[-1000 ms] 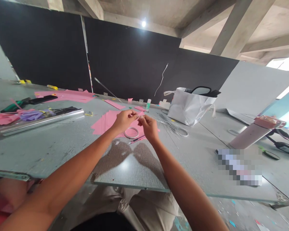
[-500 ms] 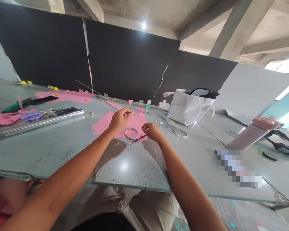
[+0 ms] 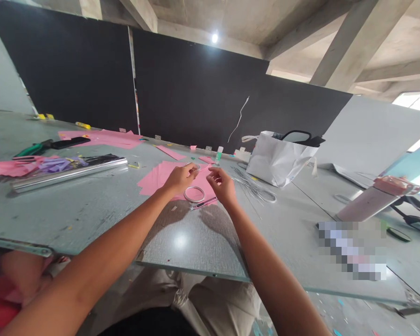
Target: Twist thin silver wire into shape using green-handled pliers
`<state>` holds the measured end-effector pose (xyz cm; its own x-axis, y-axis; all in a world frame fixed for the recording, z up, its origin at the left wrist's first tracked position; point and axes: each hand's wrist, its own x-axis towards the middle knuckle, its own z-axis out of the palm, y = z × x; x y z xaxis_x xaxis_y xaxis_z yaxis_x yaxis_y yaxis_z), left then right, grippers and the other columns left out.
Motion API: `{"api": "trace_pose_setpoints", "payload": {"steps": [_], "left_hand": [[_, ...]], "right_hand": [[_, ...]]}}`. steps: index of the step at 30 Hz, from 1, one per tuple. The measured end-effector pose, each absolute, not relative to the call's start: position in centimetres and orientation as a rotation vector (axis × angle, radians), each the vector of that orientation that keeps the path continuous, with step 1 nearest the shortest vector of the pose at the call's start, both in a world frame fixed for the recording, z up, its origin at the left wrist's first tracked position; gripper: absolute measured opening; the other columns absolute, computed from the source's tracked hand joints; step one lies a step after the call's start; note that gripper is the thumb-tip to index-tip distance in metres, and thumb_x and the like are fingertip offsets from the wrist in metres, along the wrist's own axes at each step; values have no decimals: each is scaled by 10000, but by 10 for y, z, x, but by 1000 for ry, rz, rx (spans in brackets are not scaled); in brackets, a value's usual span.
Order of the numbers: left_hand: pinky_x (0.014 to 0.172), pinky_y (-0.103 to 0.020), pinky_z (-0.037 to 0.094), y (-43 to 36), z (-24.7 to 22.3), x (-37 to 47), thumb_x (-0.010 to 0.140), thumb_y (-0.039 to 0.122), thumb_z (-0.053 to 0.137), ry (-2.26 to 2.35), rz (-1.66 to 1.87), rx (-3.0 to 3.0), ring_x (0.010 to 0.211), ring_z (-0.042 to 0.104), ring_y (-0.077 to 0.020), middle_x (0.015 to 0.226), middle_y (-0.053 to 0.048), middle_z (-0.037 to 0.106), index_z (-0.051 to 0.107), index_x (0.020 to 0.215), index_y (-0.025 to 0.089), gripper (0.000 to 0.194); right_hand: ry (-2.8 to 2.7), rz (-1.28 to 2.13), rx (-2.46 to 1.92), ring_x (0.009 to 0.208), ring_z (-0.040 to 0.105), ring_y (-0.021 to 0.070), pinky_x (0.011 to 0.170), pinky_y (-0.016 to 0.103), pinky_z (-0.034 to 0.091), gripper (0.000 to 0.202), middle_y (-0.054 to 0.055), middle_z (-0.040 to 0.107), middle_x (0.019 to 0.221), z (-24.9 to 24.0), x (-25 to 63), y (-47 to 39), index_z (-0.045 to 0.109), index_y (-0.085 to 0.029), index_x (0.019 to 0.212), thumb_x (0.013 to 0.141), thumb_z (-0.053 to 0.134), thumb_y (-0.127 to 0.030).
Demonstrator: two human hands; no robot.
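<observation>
My left hand [image 3: 182, 178] is closed in a pinch above pink paper sheets [image 3: 153, 181]. A small clear piece shows at its fingertips, too small to name. Facing it, my right hand [image 3: 223, 186] has curled fingers, thumb and forefinger close together; what they hold, if anything, does not show. The fingertips of both hands are a short gap apart. Below them, a silvery ring of coiled wire [image 3: 194, 187] lies at the sheets' near edge. Beside it rests a slim pink-and-black craft knife [image 3: 205, 204], its right end near my right hand.
Loose wires [image 3: 249, 182] and a white bag [image 3: 278, 161] are on the right, with a pink bottle [image 3: 362, 200] beyond. A glue stick [image 3: 219, 155] stands behind the sheets. On the left lie a silver foil roll [image 3: 73, 175], purple and pink scraps, and green-handled pliers [image 3: 33, 149].
My right hand has moved up and closer to my left hand, its fingers loosening a little. A long thin wire that stretched up and left from my left hand no longer shows. The view has shifted slightly.
</observation>
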<state>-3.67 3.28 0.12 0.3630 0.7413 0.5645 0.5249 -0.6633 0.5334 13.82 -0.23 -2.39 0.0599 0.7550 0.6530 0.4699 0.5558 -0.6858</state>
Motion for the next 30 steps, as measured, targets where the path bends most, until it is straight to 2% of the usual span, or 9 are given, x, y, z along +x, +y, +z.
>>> {"api": "trace_pose_setpoints", "payload": {"steps": [3, 7, 12, 19, 23, 26, 30], "left_hand": [[602, -266, 368, 31, -3, -34, 887, 358, 450, 1038, 1060, 2426, 584, 544, -154, 656, 22, 627, 606, 863, 218, 211], [596, -263, 372, 30, -8, -32, 841, 258, 471, 975, 995, 2412, 596, 550, -147, 671, 36, 616, 576, 918, 223, 134], [685, -268, 421, 29, -6, -30, 836, 308, 476, 846, 1058, 2294, 750, 601, -153, 790, 6, 631, 545, 903, 208, 139], [717, -276, 446, 31, -2, -28, 815, 381, 540, 736, 1168, 2169, 767, 574, -151, 851, -31, 638, 590, 833, 181, 207], [739, -280, 445, 28, 0, -28, 851, 400, 516, 724, 1230, 2162, 789, 586, -155, 848, -35, 652, 608, 863, 181, 238], [733, -284, 440, 27, 1, -29, 859, 418, 525, 739, 1232, 2256, 776, 582, -157, 862, -37, 671, 620, 850, 183, 253], [787, -321, 427, 31, 1, -30, 883, 428, 525, 729, 1274, 2452, 733, 585, -160, 822, -36, 684, 633, 796, 190, 276]], "right_hand": [[-1601, 313, -1042, 659, 541, 149, 660, 287, 438, 199, 23, 656, 786, -21, 134, -6, 665, -214, 844, 748, 607, -379], [-1608, 324, -1085, 638, 520, 148, 648, 283, 415, 172, 8, 635, 711, -22, 133, -7, 623, -217, 709, 757, 574, -375], [-1606, 253, -1118, 620, 503, 141, 639, 274, 397, 170, -6, 613, 687, -22, 134, -8, 603, -217, 714, 784, 531, -354], [-1585, 186, -1104, 646, 507, 146, 661, 276, 401, 167, -1, 617, 708, -19, 132, -12, 599, -223, 739, 795, 532, -365], [-1456, 382, -1059, 593, 503, 138, 600, 268, 401, 279, -7, 587, 641, -16, 130, -11, 601, -217, 753, 812, 478, -460], [-1418, 651, -984, 508, 465, 124, 525, 266, 381, 384, -9, 530, 544, -14, 128, -10, 581, -207, 639, 778, 485, -551], [-1344, 979, -914, 468, 442, 99, 495, 251, 380, 327, -28, 499, 505, -12, 126, -12, 567, -191, 590, 678, 618, -503]]}}
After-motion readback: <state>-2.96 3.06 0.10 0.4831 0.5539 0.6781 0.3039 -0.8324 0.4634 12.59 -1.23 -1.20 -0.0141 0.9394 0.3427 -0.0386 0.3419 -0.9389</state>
